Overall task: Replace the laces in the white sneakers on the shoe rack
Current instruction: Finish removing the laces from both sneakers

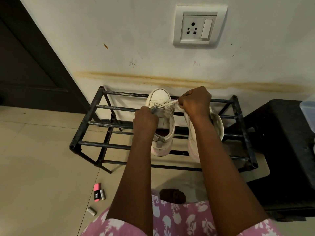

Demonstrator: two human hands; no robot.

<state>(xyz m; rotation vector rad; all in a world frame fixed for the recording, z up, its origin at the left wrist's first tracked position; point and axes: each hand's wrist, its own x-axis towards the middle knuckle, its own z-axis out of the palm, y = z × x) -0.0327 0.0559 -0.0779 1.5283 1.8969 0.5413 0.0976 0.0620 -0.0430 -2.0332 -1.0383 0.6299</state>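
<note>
A white sneaker (159, 96) on the shoe rack (92, 109), frame centre.
Right hand (196, 101) pinches the lace (166, 105); left hand (145, 120) grips the sneaker's upper.

1. The left shoe (160, 97) and the right shoe (219, 124) sit side by side on the rack (115, 107).
2. From the rack, the socket (199, 25) is at 12 o'clock.
3. The stool (281, 133) is at 3 o'clock.
4. Batteries (91, 211) lie on the floor (42, 150) at 7 o'clock.

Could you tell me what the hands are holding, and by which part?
The lace, stretched taut: the right hand pinches one side, the left hand grips the other at the eyelets of the sneaker.
</note>
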